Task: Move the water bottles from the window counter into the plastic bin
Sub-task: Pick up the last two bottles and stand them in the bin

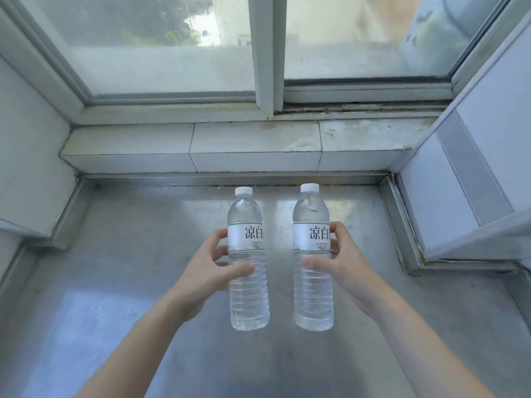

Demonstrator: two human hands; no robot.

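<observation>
Two clear water bottles with white caps and white labels stand upright side by side on the steel window counter [115, 254]. My left hand [207, 268] wraps the left bottle [248, 297] from its left side, with the thumb across the front and the fingers at the label's edge. My right hand [342, 262] holds the right bottle [313, 297] the same way from its right side. Both bottle bases appear to rest on the counter. No plastic bin is in view.
A tiled sill [253, 145] runs behind the counter below a sliding window [264, 53]. A white wall [26, 156] closes the left side. An open white panel [471, 179] juts in at the right, close to the right bottle.
</observation>
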